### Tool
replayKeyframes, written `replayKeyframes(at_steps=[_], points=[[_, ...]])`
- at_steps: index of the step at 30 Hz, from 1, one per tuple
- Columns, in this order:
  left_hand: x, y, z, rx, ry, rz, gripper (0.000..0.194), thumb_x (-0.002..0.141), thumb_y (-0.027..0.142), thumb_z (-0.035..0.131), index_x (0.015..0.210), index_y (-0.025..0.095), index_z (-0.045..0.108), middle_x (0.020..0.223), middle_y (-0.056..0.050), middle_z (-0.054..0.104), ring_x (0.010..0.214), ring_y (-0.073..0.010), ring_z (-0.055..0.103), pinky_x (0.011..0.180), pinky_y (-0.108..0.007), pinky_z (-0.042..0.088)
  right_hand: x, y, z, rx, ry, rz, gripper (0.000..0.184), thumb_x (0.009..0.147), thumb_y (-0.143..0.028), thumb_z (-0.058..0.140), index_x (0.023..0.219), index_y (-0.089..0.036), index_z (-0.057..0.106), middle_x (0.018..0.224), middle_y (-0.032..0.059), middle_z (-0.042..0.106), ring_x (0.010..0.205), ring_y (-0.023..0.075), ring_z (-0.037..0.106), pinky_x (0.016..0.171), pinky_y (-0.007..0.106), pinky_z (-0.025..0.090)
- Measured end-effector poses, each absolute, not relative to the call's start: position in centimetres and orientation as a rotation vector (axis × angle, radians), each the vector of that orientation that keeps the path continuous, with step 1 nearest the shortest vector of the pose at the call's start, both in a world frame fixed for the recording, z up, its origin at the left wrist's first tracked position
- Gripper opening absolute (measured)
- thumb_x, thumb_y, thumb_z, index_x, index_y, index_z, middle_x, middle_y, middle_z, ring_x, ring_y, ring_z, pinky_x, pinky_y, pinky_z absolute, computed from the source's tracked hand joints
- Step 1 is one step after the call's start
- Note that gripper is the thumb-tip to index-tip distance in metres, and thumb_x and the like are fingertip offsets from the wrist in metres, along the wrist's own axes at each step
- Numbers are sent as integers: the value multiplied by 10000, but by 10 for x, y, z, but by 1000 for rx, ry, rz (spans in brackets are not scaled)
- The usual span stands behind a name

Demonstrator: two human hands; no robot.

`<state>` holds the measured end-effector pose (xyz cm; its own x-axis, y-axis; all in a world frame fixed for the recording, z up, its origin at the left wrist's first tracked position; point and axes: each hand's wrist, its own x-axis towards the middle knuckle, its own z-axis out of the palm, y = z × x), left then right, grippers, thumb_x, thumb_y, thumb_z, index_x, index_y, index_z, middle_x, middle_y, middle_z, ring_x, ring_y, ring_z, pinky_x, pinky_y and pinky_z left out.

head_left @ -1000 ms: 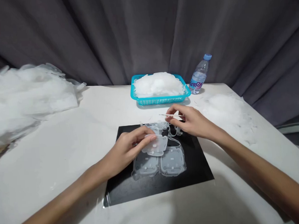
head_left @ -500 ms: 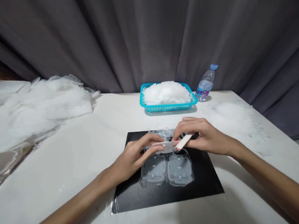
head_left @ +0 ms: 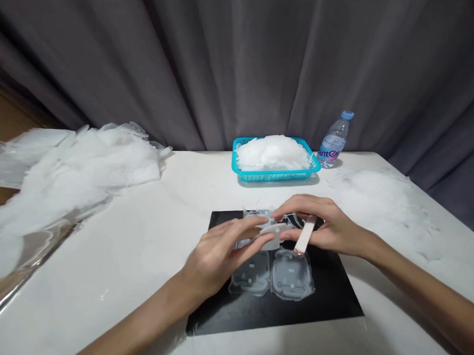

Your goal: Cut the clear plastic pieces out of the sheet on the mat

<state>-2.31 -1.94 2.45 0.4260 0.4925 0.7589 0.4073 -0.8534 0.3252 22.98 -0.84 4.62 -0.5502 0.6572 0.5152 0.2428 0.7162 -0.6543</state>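
My left hand [head_left: 217,255] pinches the left side of a small translucent plastic piece [head_left: 272,238], thumb below and fingers above. From the other side, the fingertips of my right hand [head_left: 330,225] are at the same piece. A flat white stick [head_left: 305,238] with a reddish mark at its end is tucked in my right hand, pointing down toward me; what its tip is made of is too small to tell. Beneath both hands, a clear moulded plastic sheet with squarish panels [head_left: 292,274] lies on a black mat [head_left: 327,308]. My hands partly hide the sheet's far panels.
Behind the mat stands a turquoise basket [head_left: 279,175] heaped with white translucent pieces [head_left: 273,152]. A water bottle [head_left: 332,143] is right of it. Thin clear scraps [head_left: 385,207] spread over the table's right side. A large pile of plastic sheets [head_left: 81,170] fills the left.
The view has shifted slightly, so the table things appear farther right and lower. My right fingers have spread wider around the plastic piece, and the white stick has turned more steeply downward.
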Motion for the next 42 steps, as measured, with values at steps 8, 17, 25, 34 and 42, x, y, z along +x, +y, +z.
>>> replayKeyframes(at_steps=[8, 17, 25, 34, 42], points=[[-23, -27, 25, 2547, 834, 1327, 343, 1003, 263, 713, 1298, 185, 554, 965, -19, 813, 802, -134, 811, 773, -209, 650, 219, -14, 46, -634, -2017, 769, 97, 953, -161, 757, 1034, -205, 791, 917, 11, 799, 802, 122, 703, 738, 244, 541], [-18, -29, 28, 2504, 949, 1296, 348, 998, 285, 720, 1281, 226, 525, 916, 24, 773, 794, -119, 783, 762, -203, 647, 221, -13, 36, -862, -1913, 985, 80, 964, -273, 741, 991, -223, 798, 890, 5, 791, 551, 91, 626, 520, 225, 473], [-38, -9, 18, 2633, 1024, 521, 473, 986, 570, 648, 1328, 252, 573, 1610, -129, 450, 1468, -371, 476, 1138, -578, 529, 271, 74, 35, -1143, -1321, 287, 229, 858, -431, 789, 870, -203, 771, 781, 14, 718, 683, 154, 597, 607, 274, 469], [-60, 15, 7, 2574, 753, 248, 713, 888, 671, 721, 1474, 301, 555, 1638, -104, 479, 1473, -379, 501, 1190, -559, 476, 282, 186, 52, -1537, -1262, 468, 328, 990, -441, 679, 990, -114, 704, 769, 17, 693, 651, 139, 639, 604, 272, 541], [-65, 15, 6, 2580, 743, 237, 779, 867, 694, 728, 1509, 308, 515, 1644, -106, 473, 1504, -382, 465, 1217, -575, 433, 262, 172, 51, -1777, -1398, 273, 200, 1005, -316, 624, 949, -159, 736, 1055, 132, 725, 1139, 304, 661, 979, 390, 495]])
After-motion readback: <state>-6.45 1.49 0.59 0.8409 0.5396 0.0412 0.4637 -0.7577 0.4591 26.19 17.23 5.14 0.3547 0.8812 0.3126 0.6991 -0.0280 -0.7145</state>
